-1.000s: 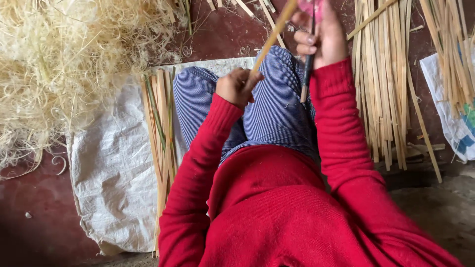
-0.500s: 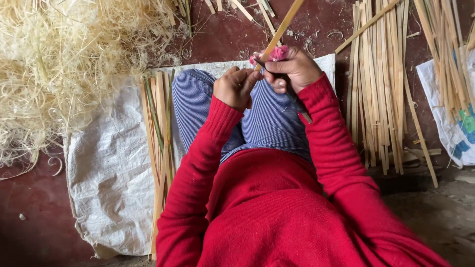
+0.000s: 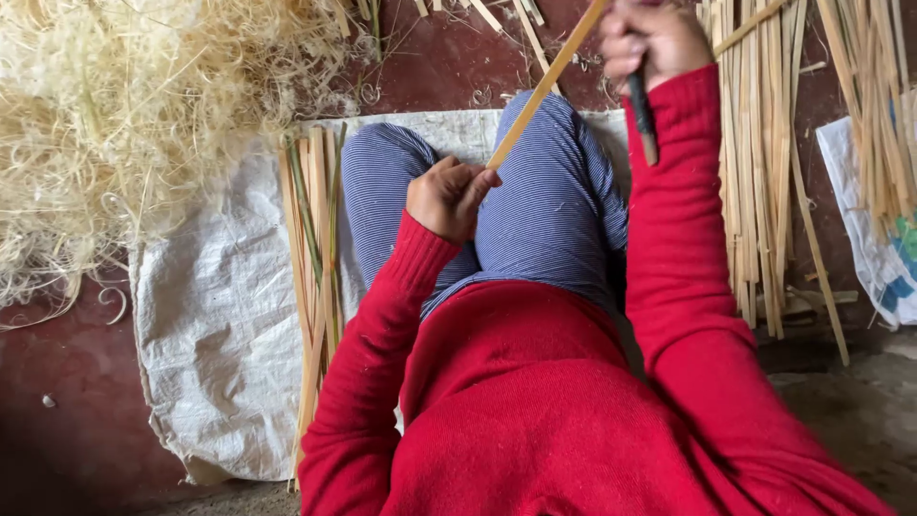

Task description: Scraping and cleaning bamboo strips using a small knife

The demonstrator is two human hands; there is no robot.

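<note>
1. Bamboo strip (image 3: 544, 91): a long pale slat runs diagonally from the left hand (image 3: 449, 196), above the person's lap, up to the right hand (image 3: 650, 43) at the top edge of the head view.
2. Left hand is clenched on the strip's lower end. Right hand grasps a dark-handled knife (image 3: 642, 119), handle pointing down.
3. Half a second ago both hands sat close together over the knees; now the right has drawn up and away along the strip, which suggests one shaving stroke is finished.
4. Around them: shavings (image 3: 124, 124) at left, a sack (image 3: 220, 315) underneath, more slats (image 3: 764, 191) at right.
</note>
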